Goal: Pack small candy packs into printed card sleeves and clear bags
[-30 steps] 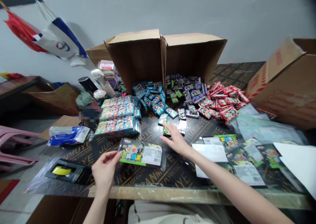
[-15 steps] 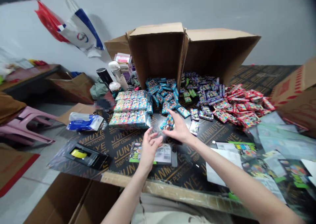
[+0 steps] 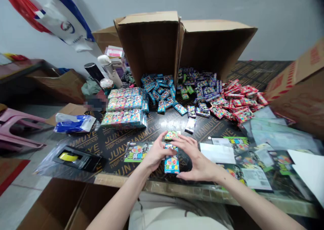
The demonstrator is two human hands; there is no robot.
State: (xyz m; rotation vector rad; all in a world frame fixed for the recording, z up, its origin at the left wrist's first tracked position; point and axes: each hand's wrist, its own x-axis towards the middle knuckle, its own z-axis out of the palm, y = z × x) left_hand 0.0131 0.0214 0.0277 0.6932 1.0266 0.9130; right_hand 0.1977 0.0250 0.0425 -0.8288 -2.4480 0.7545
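Head view: the blue packet [image 3: 172, 165] is now lowered right of the visible printed card [image 3: 135, 152], in line with a green packet [image 3: 172, 135]; left hand [image 3: 155, 154] half-curled, thumb across the blue, grip unclear; right hand [image 3: 196, 159] spread wide around it.

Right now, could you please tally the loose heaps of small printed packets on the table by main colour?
Blue heap: 1
Purple heap: 1
Red heap: 1
Total: 3 heaps. Some green packets lie at the purple heap's left; overlap prevents counting single packets.
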